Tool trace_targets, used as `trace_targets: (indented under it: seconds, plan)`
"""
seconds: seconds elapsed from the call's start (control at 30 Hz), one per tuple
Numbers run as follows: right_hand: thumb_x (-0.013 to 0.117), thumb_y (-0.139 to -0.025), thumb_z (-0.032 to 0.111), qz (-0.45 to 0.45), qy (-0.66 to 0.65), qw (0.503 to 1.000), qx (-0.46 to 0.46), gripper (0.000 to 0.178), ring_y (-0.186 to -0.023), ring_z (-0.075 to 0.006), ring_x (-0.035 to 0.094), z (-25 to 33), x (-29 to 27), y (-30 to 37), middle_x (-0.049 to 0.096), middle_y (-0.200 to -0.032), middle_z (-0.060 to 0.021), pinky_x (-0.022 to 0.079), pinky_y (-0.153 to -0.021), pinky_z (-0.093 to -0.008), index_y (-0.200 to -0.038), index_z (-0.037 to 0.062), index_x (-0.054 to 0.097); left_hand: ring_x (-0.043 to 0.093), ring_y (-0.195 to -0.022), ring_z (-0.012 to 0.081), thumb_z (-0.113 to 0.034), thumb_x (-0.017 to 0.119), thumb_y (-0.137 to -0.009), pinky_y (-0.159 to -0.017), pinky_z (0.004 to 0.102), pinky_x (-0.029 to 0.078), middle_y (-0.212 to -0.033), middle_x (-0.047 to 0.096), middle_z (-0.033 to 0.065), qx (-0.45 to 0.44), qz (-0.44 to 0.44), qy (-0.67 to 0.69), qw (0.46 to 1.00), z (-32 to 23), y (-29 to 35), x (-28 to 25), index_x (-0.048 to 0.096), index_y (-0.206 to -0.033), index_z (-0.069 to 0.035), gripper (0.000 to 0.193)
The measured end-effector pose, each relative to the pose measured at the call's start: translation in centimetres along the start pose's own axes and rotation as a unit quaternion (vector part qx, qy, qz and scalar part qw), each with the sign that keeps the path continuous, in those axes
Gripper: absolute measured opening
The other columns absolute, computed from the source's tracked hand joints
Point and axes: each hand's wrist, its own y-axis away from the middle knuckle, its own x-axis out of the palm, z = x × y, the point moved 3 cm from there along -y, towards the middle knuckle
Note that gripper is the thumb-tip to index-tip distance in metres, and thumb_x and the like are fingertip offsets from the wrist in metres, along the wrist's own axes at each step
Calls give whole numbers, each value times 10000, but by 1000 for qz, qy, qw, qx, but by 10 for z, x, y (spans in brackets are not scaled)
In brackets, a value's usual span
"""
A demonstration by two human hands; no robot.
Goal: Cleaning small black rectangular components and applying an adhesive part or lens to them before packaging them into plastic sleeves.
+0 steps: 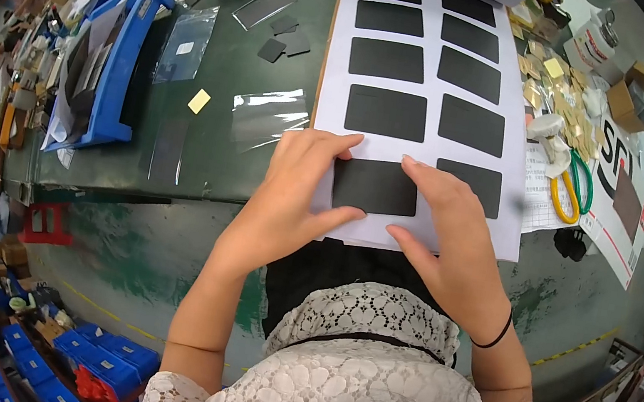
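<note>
While both forearms angle inward, the left hand and right hand flank the black card lying lowest in the white sheet's left column. Each curves half-open, thumb and fingers parted, clasping nothing; fingertip contact is unclear.

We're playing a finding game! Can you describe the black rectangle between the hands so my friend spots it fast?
On the green table lies a white sheet with two columns of black rectangles. Follow the left column to its bottom rectangle. Only that one sits between the left hand and right hand.
</note>
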Motion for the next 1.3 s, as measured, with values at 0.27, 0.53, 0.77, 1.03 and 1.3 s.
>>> trace_targets:
  seconds: [0.27,0.53,0.77,1.03,1.3]
  plan:
    - [723,-856,73,17,72,996,-42,476,-1012,-298,642,-16,6,-11,678,-1088,-115,505,-911,-371,-1307,32,575,581,-1010,221,-85,822,-756,-910,343,474,-1076,665,92,-9,12,44,999,8,-4,-15,593,-1313,-31,605]
    - [620,-987,47,-24,-448,862,237,249,-780,-68,614,-19,-3,-26,684,-878,-33,515,-708,-235,-1218,-45,604,531,-1261,219,0,817,-765,-1019,347,460,-1332,567,142,-98,2,516,851,17,3,-7,411,-1456,33,802]
    - [519,-1038,113,9,-494,839,227,309,-861,-106,636,-8,-5,-30,683,-1013,-62,530,-794,-262,-1283,-60,593,448,-1402,328,-135,911,-690,-1152,453,358,-1493,458,262,-80,38,514,853,0,-13,-4,399,-1459,35,939]
    - [609,-967,-29,42,-586,779,221,388,-881,-194,713,-13,7,-5,716,-984,-155,564,-796,-289,-1330,-60,477,473,-1385,257,12,870,-707,-1164,411,367,-1469,510,159,18,79,473,877,-25,-13,-6,506,-1378,-25,765]
    - [524,-1027,43,-137,-334,919,161,197,-840,-131,683,-46,-36,1,725,-1008,-140,523,-743,-225,-1193,-39,591,563,-1049,295,-239,828,-810,-914,414,466,-1126,568,131,112,122,-86,982,-37,-14,-5,575,-1320,-16,611]
